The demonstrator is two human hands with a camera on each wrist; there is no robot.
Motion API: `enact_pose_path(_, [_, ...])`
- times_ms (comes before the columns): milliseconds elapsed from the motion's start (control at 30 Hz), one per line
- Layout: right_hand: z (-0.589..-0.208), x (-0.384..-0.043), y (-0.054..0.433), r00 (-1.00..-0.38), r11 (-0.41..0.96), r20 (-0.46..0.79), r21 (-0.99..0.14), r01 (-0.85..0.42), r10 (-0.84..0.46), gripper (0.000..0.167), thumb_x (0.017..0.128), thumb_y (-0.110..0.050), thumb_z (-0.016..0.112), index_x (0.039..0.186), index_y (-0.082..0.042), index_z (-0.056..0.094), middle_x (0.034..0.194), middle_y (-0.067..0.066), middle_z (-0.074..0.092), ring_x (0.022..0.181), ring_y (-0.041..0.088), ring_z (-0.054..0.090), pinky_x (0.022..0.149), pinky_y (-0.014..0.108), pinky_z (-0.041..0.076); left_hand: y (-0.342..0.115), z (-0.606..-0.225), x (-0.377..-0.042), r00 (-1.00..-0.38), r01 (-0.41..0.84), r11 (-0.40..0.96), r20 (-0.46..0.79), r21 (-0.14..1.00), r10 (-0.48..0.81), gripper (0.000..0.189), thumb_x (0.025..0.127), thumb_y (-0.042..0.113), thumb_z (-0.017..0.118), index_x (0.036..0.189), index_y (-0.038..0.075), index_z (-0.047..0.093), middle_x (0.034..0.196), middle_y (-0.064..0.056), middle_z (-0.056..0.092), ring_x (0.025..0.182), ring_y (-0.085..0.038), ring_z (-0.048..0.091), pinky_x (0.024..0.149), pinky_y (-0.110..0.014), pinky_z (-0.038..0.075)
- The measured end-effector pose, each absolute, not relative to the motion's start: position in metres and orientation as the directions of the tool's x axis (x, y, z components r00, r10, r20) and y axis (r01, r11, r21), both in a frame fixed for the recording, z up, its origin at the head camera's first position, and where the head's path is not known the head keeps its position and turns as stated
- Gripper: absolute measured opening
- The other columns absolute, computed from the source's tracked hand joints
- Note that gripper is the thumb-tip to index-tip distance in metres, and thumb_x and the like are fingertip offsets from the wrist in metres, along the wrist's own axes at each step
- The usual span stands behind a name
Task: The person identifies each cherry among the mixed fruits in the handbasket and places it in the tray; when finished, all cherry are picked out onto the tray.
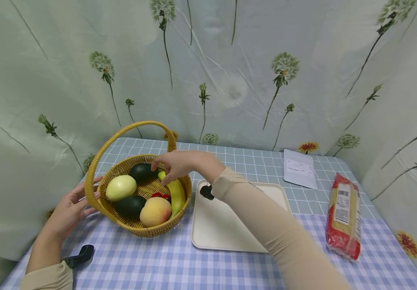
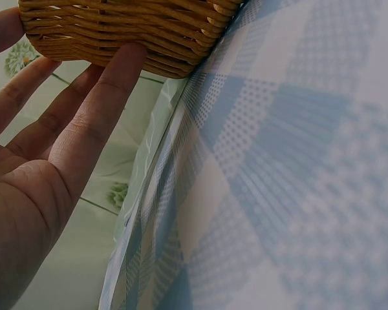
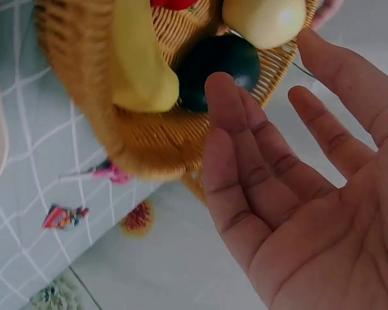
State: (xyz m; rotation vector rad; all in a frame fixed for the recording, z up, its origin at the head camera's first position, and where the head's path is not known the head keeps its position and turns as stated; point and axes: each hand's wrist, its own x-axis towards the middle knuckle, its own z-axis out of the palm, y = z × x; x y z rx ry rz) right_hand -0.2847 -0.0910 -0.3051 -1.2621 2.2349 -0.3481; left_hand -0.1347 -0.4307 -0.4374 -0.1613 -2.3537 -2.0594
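A round wicker basket (image 1: 146, 231) with a tall handle stands at the table's left. It holds a peach (image 1: 155, 212), a banana (image 1: 177, 197), a pale yellow-green fruit (image 1: 121, 188), two dark green fruits (image 1: 130, 206) and small red pieces (image 1: 156, 195). My left hand (image 1: 67, 215) touches the basket's left side with fingers extended; in the left wrist view a fingertip rests on the weave. Over the basket's far right part hovers my right hand (image 1: 179, 164), fingers loosely bent and holding nothing. In the right wrist view its fingertips are nearest a dark green fruit (image 3: 223, 68).
A cream tray (image 1: 226, 229) lies right of the basket, partly under my right forearm. Farther right are a white pouch (image 1: 300, 169) and a red-and-yellow packet (image 1: 344, 217). In the right wrist view, a small red wrapper (image 3: 64, 216) lies behind the basket.
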Motion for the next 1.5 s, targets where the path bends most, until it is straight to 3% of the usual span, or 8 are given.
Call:
enact_pose_path(267, [-0.317, -0.287, -0.121, -0.412, 0.601, -0.452, -0.450, -0.661, -0.791, 0.051, 0.107, -0.030, 0.068, 0.155, -0.018, 0.053, 0.149, 0.006, 0.054, 0.101, 0.020, 0.072, 0.086, 0.026, 0.053, -0.428, -0.437, -0.137, -0.997, 0.066, 0.144, 0.058, 0.987, 0.059, 0.054, 0.111, 0.007, 0.055, 0.163, 0.018, 0.046, 0.138, 0.023, 0.057, 0.112, 0.005, 0.068, 0.083, -0.022, 0.063])
enact_pose_path(433, [-0.318, -0.286, -0.135, -0.426, 0.641, -0.493, -0.440, -0.630, -0.758, 0.048, 0.107, -0.036, 0.068, 0.152, -0.025, 0.056, 0.147, -0.002, 0.051, 0.105, 0.020, 0.070, 0.087, 0.027, 0.054, -0.430, -0.437, -0.135, -0.997, 0.058, 0.144, 0.051, 0.988, 0.053, 0.055, 0.111, 0.007, 0.055, 0.165, 0.017, 0.044, 0.140, 0.025, 0.056, 0.114, 0.006, 0.067, 0.083, -0.022, 0.063])
enact_pose_path(567, [-0.322, -0.287, -0.143, -0.412, 0.646, -0.503, -0.515, -0.563, -0.760, 0.046, 0.106, -0.033, 0.069, 0.149, -0.022, 0.058, 0.146, -0.005, 0.044, 0.089, 0.016, 0.065, 0.084, 0.026, 0.056, -0.432, -0.438, -0.133, -0.997, 0.063, 0.138, 0.055, 0.988, 0.056, 0.055, 0.111, 0.005, 0.054, 0.164, 0.015, 0.043, 0.141, 0.024, 0.056, 0.115, 0.006, 0.067, 0.083, -0.022, 0.063])
enact_pose_path(700, [-0.327, -0.287, -0.149, -0.406, 0.659, -0.524, -0.521, -0.542, -0.749, 0.043, 0.106, -0.033, 0.069, 0.147, -0.022, 0.059, 0.124, -0.004, 0.051, 0.074, 0.014, 0.055, 0.074, 0.025, 0.051, -0.432, -0.438, -0.132, -0.997, 0.064, 0.146, 0.056, 0.987, 0.056, 0.055, 0.112, 0.006, 0.054, 0.165, 0.014, 0.042, 0.141, 0.023, 0.056, 0.115, 0.006, 0.067, 0.083, -0.022, 0.063])
enact_pose_path(800, [-0.329, -0.285, -0.153, -0.403, 0.677, -0.557, -0.476, -0.562, -0.726, 0.042, 0.107, -0.035, 0.067, 0.147, -0.023, 0.059, 0.113, -0.002, 0.053, 0.078, 0.014, 0.057, 0.077, 0.023, 0.053, -0.432, -0.438, -0.132, -0.997, 0.063, 0.145, 0.055, 0.987, 0.056, 0.055, 0.111, 0.006, 0.054, 0.165, 0.014, 0.042, 0.141, 0.023, 0.056, 0.115, 0.006, 0.068, 0.084, -0.022, 0.063])
enact_pose_path(1000, [-0.332, -0.281, -0.156, -0.428, 0.722, -0.609, -0.391, -0.571, -0.668, 0.045, 0.106, -0.038, 0.069, 0.148, -0.026, 0.059, 0.126, -0.007, 0.059, 0.110, 0.012, 0.070, 0.095, 0.023, 0.058, -0.431, -0.438, -0.134, -0.997, 0.061, 0.141, 0.054, 0.988, 0.057, 0.056, 0.112, 0.006, 0.054, 0.165, 0.015, 0.042, 0.140, 0.023, 0.057, 0.115, 0.005, 0.068, 0.084, -0.022, 0.063])
enact_pose_path(1267, [-0.330, -0.274, -0.157, -0.448, 0.778, -0.660, -0.360, -0.515, -0.602, 0.025, 0.101, -0.039, 0.075, 0.121, -0.025, 0.070, 0.121, -0.003, 0.070, 0.106, 0.012, 0.073, 0.091, 0.023, 0.060, -0.430, -0.437, -0.133, -0.997, 0.064, 0.134, 0.056, 0.989, 0.057, 0.056, 0.111, 0.006, 0.055, 0.165, 0.015, 0.043, 0.141, 0.024, 0.056, 0.114, 0.006, 0.068, 0.084, -0.022, 0.063])
enact_pose_path(1500, [-0.331, -0.271, -0.164, -0.409, 0.784, -0.710, -0.332, -0.524, -0.573, 0.031, 0.105, -0.030, 0.069, 0.135, -0.022, 0.071, 0.114, -0.005, 0.067, 0.114, 0.013, 0.071, 0.097, 0.023, 0.060, -0.429, -0.436, -0.134, -0.996, 0.072, 0.137, 0.065, 0.988, 0.059, 0.056, 0.111, 0.005, 0.055, 0.165, 0.014, 0.042, 0.141, 0.024, 0.056, 0.114, 0.005, 0.068, 0.083, -0.022, 0.063])
